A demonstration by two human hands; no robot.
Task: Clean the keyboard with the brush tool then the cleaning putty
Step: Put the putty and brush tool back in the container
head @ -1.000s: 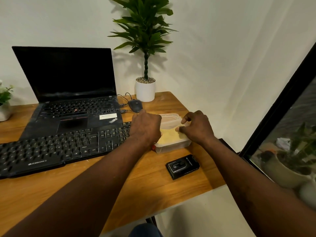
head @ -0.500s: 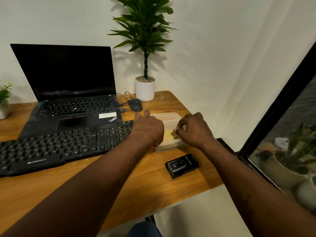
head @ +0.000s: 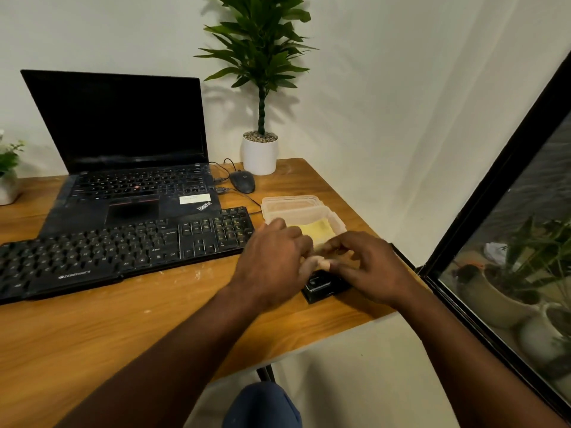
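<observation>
The black external keyboard (head: 123,248) lies on the wooden desk (head: 92,329) in front of the laptop. Right of it stands a clear plastic tub (head: 335,222) with yellow cleaning putty (head: 319,228) inside. My left hand (head: 275,261) and right hand (head: 367,264) meet just in front of the tub, over a small black case (head: 321,287). Their fingertips pinch a small pale lump (head: 323,265) between them, which looks like a piece of the putty. Both hands are blurred, and they hide most of the case.
An open black laptop (head: 129,180) stands behind the keyboard, and a black mouse (head: 243,181) with cables lies beside it. A white potted plant (head: 260,152) is at the back, and a smaller one (head: 7,180) at far left. The tub's lid (head: 290,201) lies behind the tub. The desk's right edge runs close to a dark window frame (head: 494,186).
Both hands have drawn back from the tub toward me and now sit over the black case. The putty in the tub is uncovered again.
</observation>
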